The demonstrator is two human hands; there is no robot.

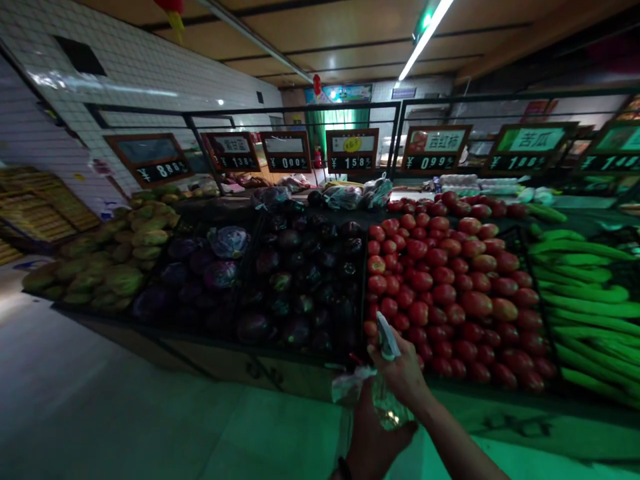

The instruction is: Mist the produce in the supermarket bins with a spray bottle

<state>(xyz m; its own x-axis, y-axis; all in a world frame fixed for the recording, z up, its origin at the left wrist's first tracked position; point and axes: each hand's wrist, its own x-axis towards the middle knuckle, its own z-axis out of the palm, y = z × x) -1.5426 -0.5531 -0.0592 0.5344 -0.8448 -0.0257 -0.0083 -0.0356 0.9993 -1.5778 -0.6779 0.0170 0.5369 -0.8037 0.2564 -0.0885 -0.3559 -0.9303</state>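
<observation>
If the right hand (400, 373), clasping the spray bottle (389, 404), slips, the left hand (369, 430), gripping below, could drop it.

Head view, forward and down, stall (210, 362) near

open air over tomatoes (445, 267), price signs (436, 148) and railing (300, 108) blocking behind, stall front (315, 387) below

Two hands (403, 377), one spray bottle (387, 401), seven price signs (435, 148), two red lanterns (317, 85).
</observation>
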